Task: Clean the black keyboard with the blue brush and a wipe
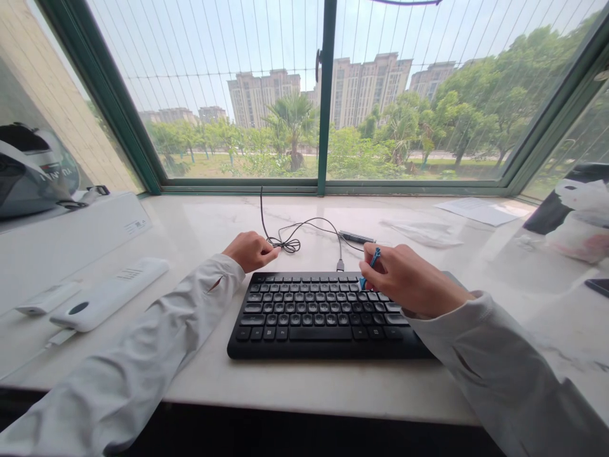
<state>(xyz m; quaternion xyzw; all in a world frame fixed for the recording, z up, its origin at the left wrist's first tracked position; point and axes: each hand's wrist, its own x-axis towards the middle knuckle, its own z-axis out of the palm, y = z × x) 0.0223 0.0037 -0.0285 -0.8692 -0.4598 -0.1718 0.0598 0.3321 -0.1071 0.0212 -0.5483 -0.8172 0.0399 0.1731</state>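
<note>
- The right hand (413,279) pinches a small blue tool (375,258) between thumb and fingers, its lower end at the keyboard's back right keys.
- The tool looks light and slim, probably stiff; a fingertip pinch partway up its handle seems enough.
- Its long axis slants down from above the right fingers to the keys, the lower end leaning leftward.
- The black keyboard (314,308) lies flat on the bench (295,387), below and left of the right fingers; likely rigid, fairly light, best held by its side edges.
- Its long axis runs left to right, space bar toward the person.
- The left hand (251,252) has curled fingers beside the thin, likely limp cable (288,245); I cannot tell whether they pinch it.
</note>
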